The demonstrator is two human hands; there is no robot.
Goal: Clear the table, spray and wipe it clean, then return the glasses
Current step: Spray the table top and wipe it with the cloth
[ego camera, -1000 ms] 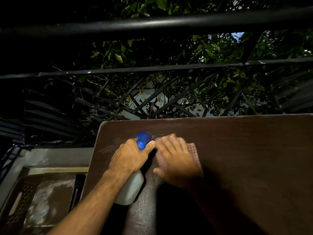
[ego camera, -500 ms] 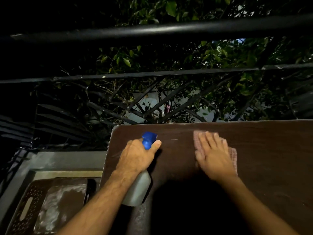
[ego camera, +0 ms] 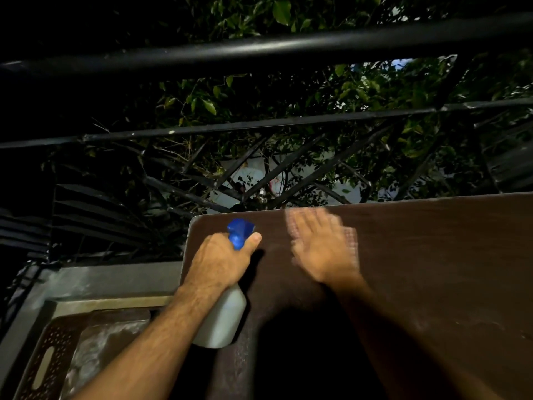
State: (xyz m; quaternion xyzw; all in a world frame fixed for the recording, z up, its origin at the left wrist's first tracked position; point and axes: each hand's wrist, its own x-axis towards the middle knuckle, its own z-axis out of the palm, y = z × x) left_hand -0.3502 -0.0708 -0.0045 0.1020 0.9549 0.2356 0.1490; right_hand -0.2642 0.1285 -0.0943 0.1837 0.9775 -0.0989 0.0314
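Note:
A dark brown table (ego camera: 432,255) fills the right and lower part of the view. My left hand (ego camera: 222,261) grips a spray bottle (ego camera: 223,321) with a grey body and blue nozzle, held over the table's left edge near the far left corner. My right hand (ego camera: 323,249), blurred by motion, lies flat on a pinkish checked cloth (ego camera: 350,241), pressing it to the table near the far edge. No glasses are in view.
A black metal railing (ego camera: 259,50) with diagonal bars runs behind the table, with leafy branches beyond it. At lower left stands a brown perforated plastic chair or crate (ego camera: 57,356) beside a grey ledge (ego camera: 109,281).
My right hand slid the cloth rightward along the table, then toward the far edge. The left hand kept hold of the spray bottle. The view shifted slightly.

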